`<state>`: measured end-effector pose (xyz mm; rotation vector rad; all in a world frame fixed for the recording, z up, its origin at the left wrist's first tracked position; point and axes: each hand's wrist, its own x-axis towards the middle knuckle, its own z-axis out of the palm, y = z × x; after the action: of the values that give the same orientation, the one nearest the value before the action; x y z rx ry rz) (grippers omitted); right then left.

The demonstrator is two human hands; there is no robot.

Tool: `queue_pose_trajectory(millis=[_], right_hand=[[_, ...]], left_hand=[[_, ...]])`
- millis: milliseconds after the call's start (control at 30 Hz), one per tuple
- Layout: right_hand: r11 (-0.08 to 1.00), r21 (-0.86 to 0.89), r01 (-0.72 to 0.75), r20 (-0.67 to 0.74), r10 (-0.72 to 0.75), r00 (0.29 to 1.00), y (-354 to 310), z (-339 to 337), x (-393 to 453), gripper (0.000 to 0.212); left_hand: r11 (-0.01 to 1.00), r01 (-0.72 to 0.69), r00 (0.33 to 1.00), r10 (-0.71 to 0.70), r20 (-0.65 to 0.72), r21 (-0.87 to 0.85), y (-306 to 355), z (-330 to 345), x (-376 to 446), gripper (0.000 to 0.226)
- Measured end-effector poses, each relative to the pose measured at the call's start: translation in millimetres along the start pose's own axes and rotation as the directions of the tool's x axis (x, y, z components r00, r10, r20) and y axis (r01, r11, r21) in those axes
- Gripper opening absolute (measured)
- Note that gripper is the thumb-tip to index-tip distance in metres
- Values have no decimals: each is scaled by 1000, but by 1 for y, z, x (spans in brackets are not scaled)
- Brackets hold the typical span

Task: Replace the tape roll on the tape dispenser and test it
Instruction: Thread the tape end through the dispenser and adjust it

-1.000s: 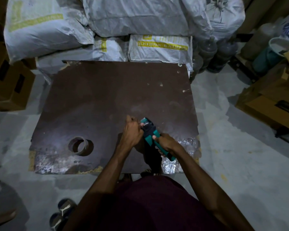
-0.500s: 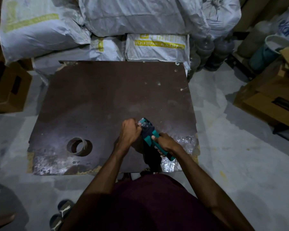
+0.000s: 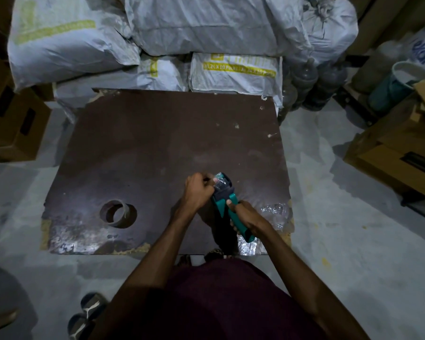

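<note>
Over the near right part of a dark brown board [image 3: 157,148] I hold a teal and black tape dispenser [image 3: 225,195]. My right hand [image 3: 247,214] is wrapped around its teal handle. My left hand [image 3: 199,191] is closed at the dispenser's head, fingers pinched on the clear tape there. An empty cardboard tape core [image 3: 117,213] lies on the board to the left, apart from both hands. The roll on the dispenser is hidden by my hands.
Crumpled clear tape or plastic [image 3: 272,212] lies at the board's near right corner. White sacks [image 3: 206,23] pile up behind the board. Cardboard boxes stand at the left [image 3: 12,123] and right [image 3: 398,153]. Dark bottles [image 3: 317,82] sit at the back right. Sandals [image 3: 86,315] lie on the floor.
Both hands stay on the dispenser in almost the same spot. My left hand has shifted slightly at the dispenser's head, fingers now pinched on the tape.
</note>
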<state>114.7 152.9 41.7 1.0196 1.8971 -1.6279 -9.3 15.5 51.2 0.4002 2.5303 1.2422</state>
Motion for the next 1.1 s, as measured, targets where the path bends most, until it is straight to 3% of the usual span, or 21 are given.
queue_pose_trajectory(millis=[133,267,467,600,733,933,1033,1100], right_hand=[[998,46,45,-15,-45,999,2,4,1,50],[985,90,145,-40,-142,989,1,4,-2,34],[945,106,310,-106,-300,948,-12,3,4,18],[925,113,362,-127,-348,929,-27,4,5,15],[920,102,378,-169,-358,918,-35,0,15,17],[917,227,327,-171,-293,941,-29,3,26,10],[891,291,349,-177,-309,934,-29,11,27,9],[875,341,344,-169,-302,938,-32,15,27,13]], left_hand=[[988,-21,995,6,-99,-156,0,1,-6,11],[940,58,985,-108,-132,-336,-10,1,-12,11],[924,185,973,-219,-67,-336,-32,5,-19,9],[908,318,948,-301,103,-273,-44,6,-20,25],[881,406,896,-331,296,-244,-50,7,-25,21],[859,443,856,-320,406,-257,-39,0,-31,25],[811,521,775,-317,547,-267,-21,0,-36,43],[763,574,724,-303,620,-298,-11,2,-41,39]])
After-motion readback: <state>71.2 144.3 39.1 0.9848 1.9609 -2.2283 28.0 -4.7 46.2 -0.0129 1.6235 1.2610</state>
